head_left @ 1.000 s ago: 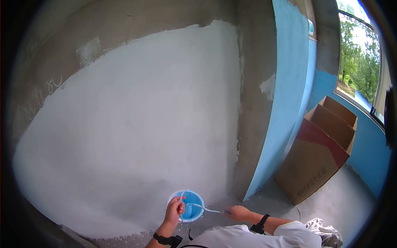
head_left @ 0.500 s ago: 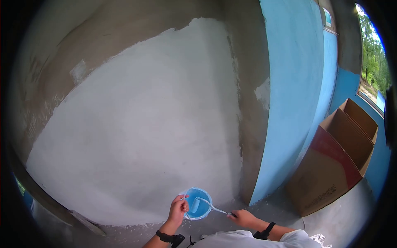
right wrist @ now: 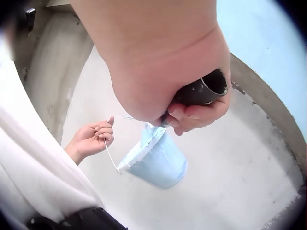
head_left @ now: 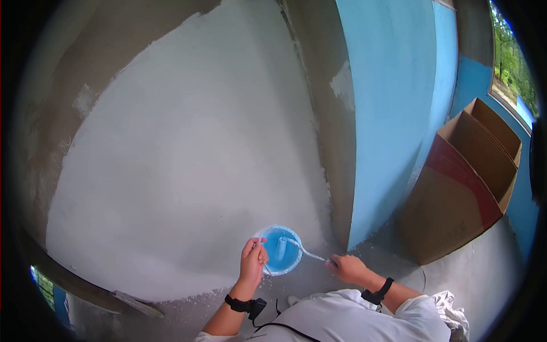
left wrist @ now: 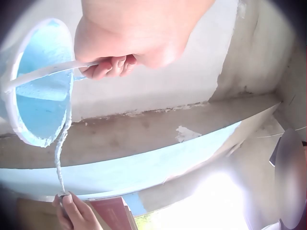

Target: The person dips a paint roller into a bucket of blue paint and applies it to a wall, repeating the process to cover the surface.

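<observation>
A light blue bucket [right wrist: 163,165] hangs from its thin white handle [left wrist: 45,73], which my left hand [head_left: 252,262] grips with curled fingers. Inside the bucket sits the head of a paint roller [head_left: 281,249], coated in pale blue paint. Its paint-crusted metal rod [left wrist: 59,158] runs out over the rim toward my right hand [head_left: 350,269]. That hand wraps round the roller's black grip [right wrist: 194,93], whose hollow end shows past the palm in the right wrist view. Pale paint coats the bucket's inner wall.
Ahead stands a wall with a large white-coated area [head_left: 182,171] edged by bare grey-brown plaster. A blue-painted wall [head_left: 393,97] is at the right. A tall open cardboard box [head_left: 450,211] stands on the floor there, near a window [head_left: 510,71]. Crumpled sheeting [head_left: 453,313] lies at lower right.
In the head view, both hands and the bucket have shifted rightward and lately upward as the view turned. The roller head stays in the bucket, and both hands keep their holds.
</observation>
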Demonstrator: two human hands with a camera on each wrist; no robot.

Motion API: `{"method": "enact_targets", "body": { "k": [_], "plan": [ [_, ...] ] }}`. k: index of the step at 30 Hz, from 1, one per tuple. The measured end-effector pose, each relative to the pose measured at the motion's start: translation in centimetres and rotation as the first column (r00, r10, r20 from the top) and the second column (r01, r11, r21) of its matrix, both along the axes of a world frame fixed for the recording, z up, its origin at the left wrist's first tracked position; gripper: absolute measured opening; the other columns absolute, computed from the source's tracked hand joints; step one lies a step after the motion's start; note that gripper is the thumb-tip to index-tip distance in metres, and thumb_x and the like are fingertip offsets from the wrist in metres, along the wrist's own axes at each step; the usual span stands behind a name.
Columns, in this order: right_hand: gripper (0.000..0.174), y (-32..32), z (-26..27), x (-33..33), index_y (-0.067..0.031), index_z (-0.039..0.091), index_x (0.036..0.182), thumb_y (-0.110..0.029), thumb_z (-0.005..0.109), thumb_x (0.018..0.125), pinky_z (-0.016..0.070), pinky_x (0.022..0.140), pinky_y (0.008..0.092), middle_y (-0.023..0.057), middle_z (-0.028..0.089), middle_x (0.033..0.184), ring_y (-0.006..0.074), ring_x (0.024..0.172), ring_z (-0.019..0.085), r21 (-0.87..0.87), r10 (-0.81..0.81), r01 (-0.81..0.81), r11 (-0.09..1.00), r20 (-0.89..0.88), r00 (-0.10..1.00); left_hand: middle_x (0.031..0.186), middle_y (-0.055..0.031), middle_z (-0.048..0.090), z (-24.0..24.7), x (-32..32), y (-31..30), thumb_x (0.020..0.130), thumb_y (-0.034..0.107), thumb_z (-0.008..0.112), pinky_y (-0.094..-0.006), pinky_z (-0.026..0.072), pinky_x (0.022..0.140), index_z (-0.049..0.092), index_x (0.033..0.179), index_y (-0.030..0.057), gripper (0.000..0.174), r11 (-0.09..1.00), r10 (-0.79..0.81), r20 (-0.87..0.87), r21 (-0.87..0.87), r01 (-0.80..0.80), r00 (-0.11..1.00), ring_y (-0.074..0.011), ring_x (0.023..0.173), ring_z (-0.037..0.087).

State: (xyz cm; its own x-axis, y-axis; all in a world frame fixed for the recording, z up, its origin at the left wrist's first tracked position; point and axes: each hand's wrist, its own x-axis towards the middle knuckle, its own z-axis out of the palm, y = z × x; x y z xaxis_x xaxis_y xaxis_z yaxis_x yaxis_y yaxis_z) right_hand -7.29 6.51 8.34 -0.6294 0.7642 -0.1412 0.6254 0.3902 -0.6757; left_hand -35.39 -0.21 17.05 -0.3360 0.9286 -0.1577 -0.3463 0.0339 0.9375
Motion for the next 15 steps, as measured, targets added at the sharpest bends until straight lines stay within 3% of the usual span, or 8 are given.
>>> {"method": "enact_targets", "body": {
  "k": [4, 15],
  "plan": [
    [0.038, -0.2, 0.2, 0.4, -0.0036, 0.060, 0.093, -0.040, 0.051, 0.098, 0.0485, 0.066, 0.0533, 0.0235, 0.064, 0.074, 0.0450, 0.074, 0.062, -0.005, -0.054, 0.053, 0.999, -0.116, 0.992, 0.065, 0.0037, 0.033, 0.6, 0.2, 0.9, 0.106, 0.017, 0.040, -0.0234, 0.0281, 0.055, 0.052, 0.107, 0.0028, 0.018, 1.000, 0.013, -0.016, 0.019, -0.012, 1.000, -0.0055, 0.056, 0.030],
    [0.037, -0.6, -0.4, 1.1, -0.0037, 0.059, 0.092, -0.039, 0.052, 0.097, 0.0480, 0.065, 0.0520, 0.0214, 0.063, 0.070, 0.0435, 0.071, 0.062, -0.064, -0.095, 0.089, 0.994, -0.089, 0.992, 0.063, 0.0038, 0.031, 1.8, 1.2, 1.5, 0.106, 0.015, 0.036, -0.0238, 0.0283, 0.055, 0.053, 0.106, 0.0032, 0.020, 0.999, 0.006, -0.083, 0.047, -0.002, 0.997, -0.0055, 0.055, 0.028]
  ]
}}
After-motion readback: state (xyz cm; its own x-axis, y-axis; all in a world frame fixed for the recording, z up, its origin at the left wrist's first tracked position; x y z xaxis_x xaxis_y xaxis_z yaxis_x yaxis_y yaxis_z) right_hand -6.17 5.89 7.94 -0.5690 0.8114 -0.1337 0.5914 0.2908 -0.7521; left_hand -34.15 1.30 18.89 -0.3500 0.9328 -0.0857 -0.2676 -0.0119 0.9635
